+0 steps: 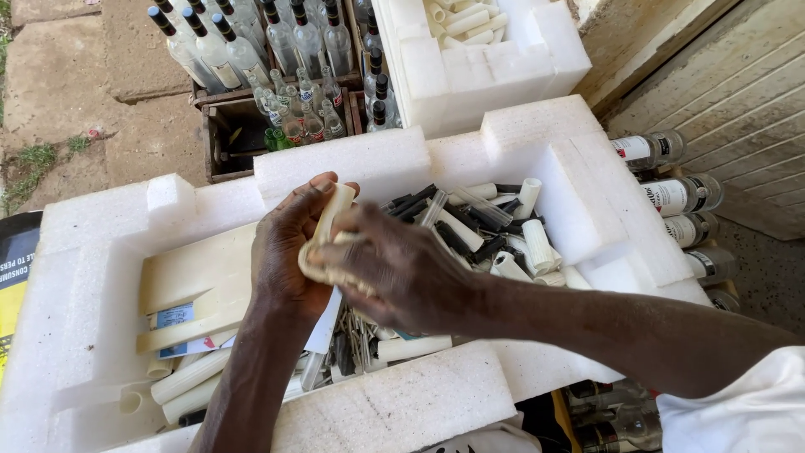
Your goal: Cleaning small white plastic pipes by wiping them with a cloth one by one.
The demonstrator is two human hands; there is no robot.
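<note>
The cream plastic tube (334, 211) stands nearly upright between your two hands, above the middle of the white foam box (101, 252). Your left hand (289, 252) wraps it from the left, the fingers (314, 186) curled over its top end and clenched on it. Your right hand (394, 268) comes across from the right and covers the lower part, the fingers (335, 252) closed around a bundle of cream pieces that meets the tube; where the tube ends and the bundle begins you cannot tell, since your knuckles hide the join.

Inside the foam box, to the right of your hands, lies a loose heap of short tubes (503, 243), cream and black mixed, some end-on so the hollow shows. To the left of your hands, flat cream sheets (193, 285) rest against the box's inner wall, with a small blue-and-white card (174, 317) lying on them. Below those, near the box's front left corner, longer cream tubes (184, 382) lie side by side. Under your wrists a tangle of thin dark and clear pieces (352, 344) fills the bottom of the box.

Beyond the foam box's far wall sits a second foam box (486, 75) holding more cream tubes. To the left of that, a wooden crate (220, 126) carries clear glass bottles with dark caps (277, 38). Off the foam box's right side, more labelled bottles (679, 195) lie on their sides in a row beside a wall.
</note>
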